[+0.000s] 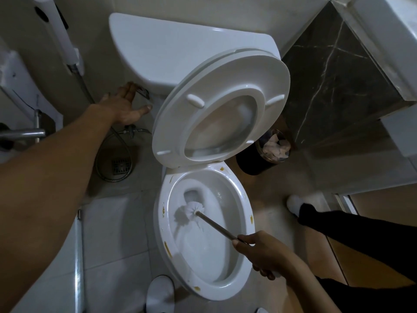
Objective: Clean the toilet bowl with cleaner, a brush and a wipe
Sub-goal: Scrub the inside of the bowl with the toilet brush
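The white ceramic toilet bowl stands near the middle of the scene, its oval rim marked with several small yellow-brown stains along the left, near and right edges. The white plastic seat and lid are raised together and lean back against the white ceramic cistern at the far side.

The right hand is curled around the near end of a toilet brush with a thin metal-coloured handle, coming in from the near right. The handle slants up and left across the bowl's opening, and the white bristle head sits inside the bowl, against its inner wall just below the dark drain opening at the far end.

The left hand reaches to the far left with fingers straight and spread, holding nothing. Its fingertips are at the metal flush lever on the left side of the cistern; whether they actually touch it cannot be told.

On the grey tiled floor to the left lie a coiled metal hose and a square floor drain. To the right of the toilet stands a round black bin holding crumpled paper. A white slipper below a black trouser leg stands at the right, and another white slipper shows at the near edge.
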Motion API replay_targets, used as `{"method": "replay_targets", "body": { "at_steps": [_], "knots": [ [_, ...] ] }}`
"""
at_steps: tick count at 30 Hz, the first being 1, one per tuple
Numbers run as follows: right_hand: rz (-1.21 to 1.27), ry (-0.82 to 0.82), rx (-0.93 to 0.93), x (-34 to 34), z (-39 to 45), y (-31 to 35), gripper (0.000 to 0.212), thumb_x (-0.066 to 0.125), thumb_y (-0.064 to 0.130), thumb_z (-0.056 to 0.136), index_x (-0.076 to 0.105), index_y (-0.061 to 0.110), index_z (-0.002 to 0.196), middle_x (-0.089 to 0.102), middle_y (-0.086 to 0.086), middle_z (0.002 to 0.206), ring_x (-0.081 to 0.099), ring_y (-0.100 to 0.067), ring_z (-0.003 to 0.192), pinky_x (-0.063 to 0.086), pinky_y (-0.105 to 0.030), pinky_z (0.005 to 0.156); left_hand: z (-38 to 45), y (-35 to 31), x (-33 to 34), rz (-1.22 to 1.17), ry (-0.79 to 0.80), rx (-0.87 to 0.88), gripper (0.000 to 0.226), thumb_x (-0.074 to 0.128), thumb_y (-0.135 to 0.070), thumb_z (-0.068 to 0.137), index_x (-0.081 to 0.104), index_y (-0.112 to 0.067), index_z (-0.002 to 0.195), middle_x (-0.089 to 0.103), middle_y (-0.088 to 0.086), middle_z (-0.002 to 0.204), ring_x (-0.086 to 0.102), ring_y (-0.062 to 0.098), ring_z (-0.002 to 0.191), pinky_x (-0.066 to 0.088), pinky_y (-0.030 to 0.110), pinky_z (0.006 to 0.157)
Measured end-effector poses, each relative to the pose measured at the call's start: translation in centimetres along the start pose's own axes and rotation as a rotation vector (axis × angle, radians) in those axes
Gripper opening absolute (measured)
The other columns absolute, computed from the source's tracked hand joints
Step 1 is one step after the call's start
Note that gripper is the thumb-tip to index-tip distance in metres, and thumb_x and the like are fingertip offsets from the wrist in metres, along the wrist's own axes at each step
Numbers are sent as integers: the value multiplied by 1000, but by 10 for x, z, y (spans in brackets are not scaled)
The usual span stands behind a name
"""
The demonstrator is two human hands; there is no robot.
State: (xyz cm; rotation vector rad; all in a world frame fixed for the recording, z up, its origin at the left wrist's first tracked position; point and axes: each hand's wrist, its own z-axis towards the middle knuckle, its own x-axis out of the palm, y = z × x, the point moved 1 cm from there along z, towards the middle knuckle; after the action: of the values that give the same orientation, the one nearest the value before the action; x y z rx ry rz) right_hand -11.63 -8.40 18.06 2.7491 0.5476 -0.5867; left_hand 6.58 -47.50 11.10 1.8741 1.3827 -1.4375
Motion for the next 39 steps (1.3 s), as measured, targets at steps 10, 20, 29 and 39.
{"method": "replay_targets", "body": {
  "at_steps": [10,20,29,39],
  "knots": [
    [-8,12,-3,-3,-4,-4,38,47,40,98,59,18,127,47,-3,58,40,-12,40,38,-21,40,0,-3,1,-8,-15,-18,79,25,-61,95,-10,-17,151,-10,1,160,1,19,147,5,41,117],
    [-1,-8,-16,-11,-9,-5,37,48,41,97,60,19,124,46,-4,57,39,-12,37,36,-21,40,-17,6,7,-8,-62,-28,75,30,-49,99,-11,-15,151,-13,1,159,-8,15,146,0,47,118],
    [-7,26,-20,-21,-21,-6,38,47,34,98,56,9,126,44,-4,54,39,-13,37,36,-22,40,-53,1,-17,-42,-85,-64,73,25,-51,99,-9,-14,152,-16,1,158,-13,14,145,-4,44,118],
    [-121,49,-75,-38,-42,-22,37,45,33,97,61,6,116,49,-6,56,42,-15,36,39,-21,41,-100,-41,-61,-7,-120,-73,67,20,-46,101,-9,-13,152,-14,4,159,-11,17,146,-2,45,118]
  ]
}}
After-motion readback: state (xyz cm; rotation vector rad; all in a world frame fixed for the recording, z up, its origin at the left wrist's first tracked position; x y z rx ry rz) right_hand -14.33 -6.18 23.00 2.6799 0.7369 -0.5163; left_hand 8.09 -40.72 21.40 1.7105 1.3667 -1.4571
